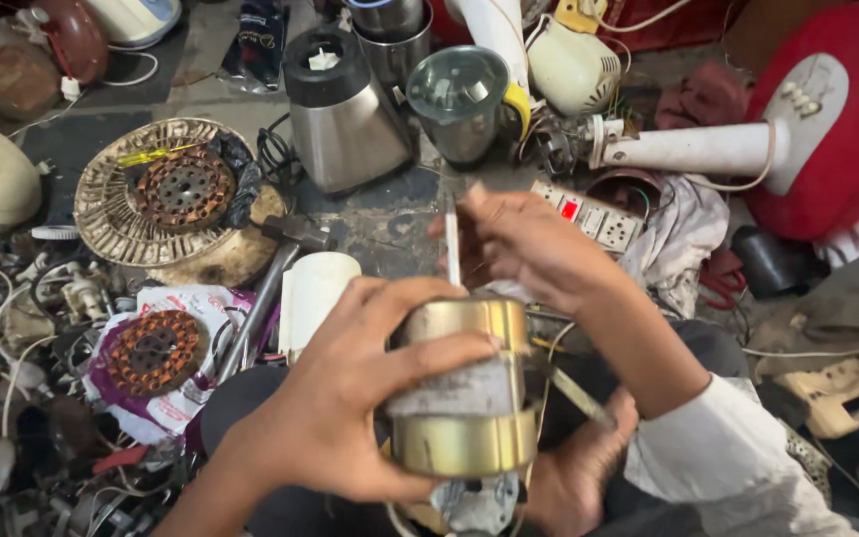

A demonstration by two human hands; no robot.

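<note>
My left hand (350, 398) grips a cylindrical electric motor (464, 393) with brass-coloured end caps and a grey middle band, held upright in the lower centre. My right hand (524, 244) is just above it, pinching a thin white screwdriver-like tool (452, 249) that points down into the motor's top. A bare foot (579, 472) rests below the motor at the lower right.
A steel mixer base (345, 119) and a glass jar (461, 99) stand at the back. Copper-wound fan stators (183, 189) (154, 350) lie left, beside a hammer (270, 283). A white power strip (589, 217) and a white and red fan stand (748, 149) lie right. Wires and scrap cover the floor.
</note>
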